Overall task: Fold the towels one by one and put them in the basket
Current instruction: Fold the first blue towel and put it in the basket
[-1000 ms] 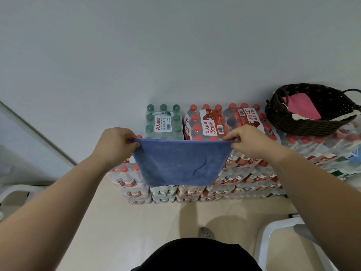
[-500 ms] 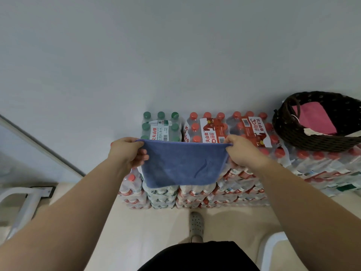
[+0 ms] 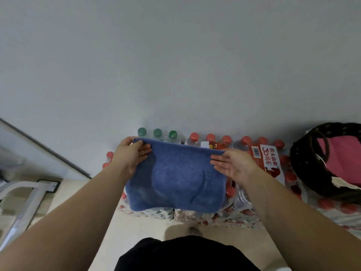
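A blue towel (image 3: 175, 178) lies draped over the top of the stacked water bottle packs (image 3: 269, 159), its near edge hanging down the front. My left hand (image 3: 132, 153) pinches the far left corner, thumb over the edge and fingers nearly straight on the cloth. At the far right corner, my right hand (image 3: 232, 165) holds the towel with fingers stretched out across it and the thumb hidden. The dark woven basket (image 3: 298, 163) stands on the packs at the right, apart from both hands. A folded pink towel (image 3: 341, 157) lies inside it.
Green-capped bottles (image 3: 157, 132) and red-capped bottles (image 3: 210, 137) stand against the grey wall behind the towel. A white metal frame (image 3: 25, 194) is on the floor at the left, below a slanted glass panel. Beige floor shows in front of the packs.
The towel hung in the air between my hands before; both hands have moved forward and down, and it now lies over the bottle packs. My fingers have straightened. The view has tilted down and closer.
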`<act>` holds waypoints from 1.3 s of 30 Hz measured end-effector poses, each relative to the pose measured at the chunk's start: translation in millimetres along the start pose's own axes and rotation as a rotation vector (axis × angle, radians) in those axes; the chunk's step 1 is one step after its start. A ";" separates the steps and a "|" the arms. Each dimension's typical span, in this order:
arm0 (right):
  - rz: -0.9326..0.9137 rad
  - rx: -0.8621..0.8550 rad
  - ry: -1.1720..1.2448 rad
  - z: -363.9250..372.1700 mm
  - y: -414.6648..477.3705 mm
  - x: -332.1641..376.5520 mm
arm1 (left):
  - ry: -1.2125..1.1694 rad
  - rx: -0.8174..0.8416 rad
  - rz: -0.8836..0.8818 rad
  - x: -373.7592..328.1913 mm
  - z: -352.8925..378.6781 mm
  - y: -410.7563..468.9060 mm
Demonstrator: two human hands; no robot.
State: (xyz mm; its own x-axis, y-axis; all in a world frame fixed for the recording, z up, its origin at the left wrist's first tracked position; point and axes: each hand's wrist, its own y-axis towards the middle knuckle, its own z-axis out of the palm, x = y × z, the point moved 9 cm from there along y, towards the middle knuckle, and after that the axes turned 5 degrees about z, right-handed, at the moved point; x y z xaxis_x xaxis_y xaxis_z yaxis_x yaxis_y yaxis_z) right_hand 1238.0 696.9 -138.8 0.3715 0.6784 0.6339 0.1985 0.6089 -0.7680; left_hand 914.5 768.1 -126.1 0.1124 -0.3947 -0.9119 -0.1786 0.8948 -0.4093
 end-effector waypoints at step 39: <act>-0.320 -0.212 -0.418 -29.5 -55.9 -44.2 | 1.111 0.195 0.854 -7.5 -44.4 -55.2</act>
State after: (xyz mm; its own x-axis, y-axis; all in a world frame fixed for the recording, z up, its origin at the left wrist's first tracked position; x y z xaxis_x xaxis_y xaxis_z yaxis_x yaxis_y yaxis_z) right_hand 1237.3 620.8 -126.6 -0.1198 0.6049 0.7872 0.4363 0.7443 -0.5056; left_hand 880.2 712.4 -97.9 -0.7930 0.4006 -0.4589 0.3473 0.9163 0.1997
